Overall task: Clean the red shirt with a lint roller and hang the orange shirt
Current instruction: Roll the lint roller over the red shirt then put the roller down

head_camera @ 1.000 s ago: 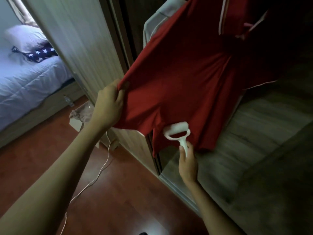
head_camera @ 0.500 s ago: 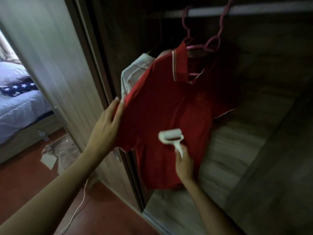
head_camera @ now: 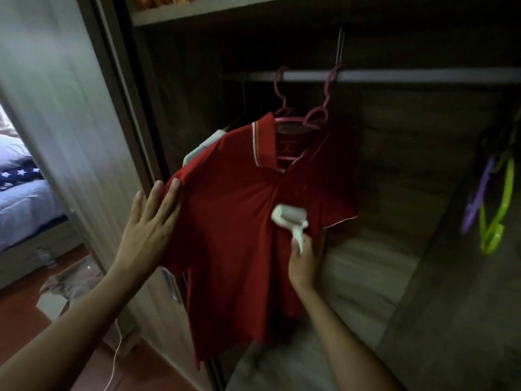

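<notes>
Inside the open wardrobe, the red shirt hangs on a pink hanger hooked over the rail; collar up, white trim along the collar edge and sleeve hem, body drooping toward the wardrobe floor. Front of shirt faces the camera.

Lint roller: white, its head lies against the shirt's chest just below the placket, handle angled down and to the right. Image is motion-blurred here.

Right hand: fingers curled round the lower end of the roller handle, gripping it; forearm comes up from bottom centre.

Left hand: fingers straight and slightly spread, flat against the shirt's left-side sleeve and side, palm on the cloth. Thumb not visible, so cannot tell whether it pinches the fabric from behind.

Behind the red shirt, at its left shoulder, a pale garment shows partly. A second pink hook sits on the rail beside the first.

Further right in the wardrobe, well apart from the shirt: a purple hanger and a green hanger, hanging bare.

Shelf above the rail; something orange at its top-left edge, too cropped to identify.

Left of the wardrobe door: bed with pale sheets and a star-patterned cloth. On the reddish floor: crumpled fabric, a white cable
</notes>
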Tool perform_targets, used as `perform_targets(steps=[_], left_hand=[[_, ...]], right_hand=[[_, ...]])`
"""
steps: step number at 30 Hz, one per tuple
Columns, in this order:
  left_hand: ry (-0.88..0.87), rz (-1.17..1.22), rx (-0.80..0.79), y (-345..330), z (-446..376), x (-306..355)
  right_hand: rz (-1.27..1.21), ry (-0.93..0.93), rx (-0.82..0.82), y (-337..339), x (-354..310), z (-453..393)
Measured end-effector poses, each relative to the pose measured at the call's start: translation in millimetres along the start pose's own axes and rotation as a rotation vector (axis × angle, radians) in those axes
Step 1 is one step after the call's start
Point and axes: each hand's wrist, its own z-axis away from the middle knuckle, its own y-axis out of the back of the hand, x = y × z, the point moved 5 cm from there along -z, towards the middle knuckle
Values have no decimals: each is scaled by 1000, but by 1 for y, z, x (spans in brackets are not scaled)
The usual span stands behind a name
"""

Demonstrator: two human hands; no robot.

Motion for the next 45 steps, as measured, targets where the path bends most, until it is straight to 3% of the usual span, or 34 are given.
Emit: perform_targets(steps=[2,4,9,12,15,21,23,29,39,45], left_hand=[[6,10,-11,1,0,1],[-6,15,-24,1,1,1],[4,25,-57,4,-1,-3],[37,51,-79,4,-4,-5],[33,53,-81,3,-6,-5],[35,63,-132,-5,-6,-5],[32,58,-144,-7,-7,-6],[33,51,-193,-11,-12,-8],[22,32,-187,-14,-14,-9],[0,35,-192,-16,-12,-6]], right_hand=[[54,-79,-117,-12,36,16],[13,-109,-110,-11,45,17],[-199,-68,201,21,-30,-57],[-346,-98,270,42,-81,-89],[-310,-116,252,40,-90,-90],[-164,-266,87,7,-15,-47],[-168,-284,152,12,-20,-51],[-331,-112,387,40,-71,-100],[18,-330,185,-3,72,-45],[-259,-210,480,29,3,-74]])
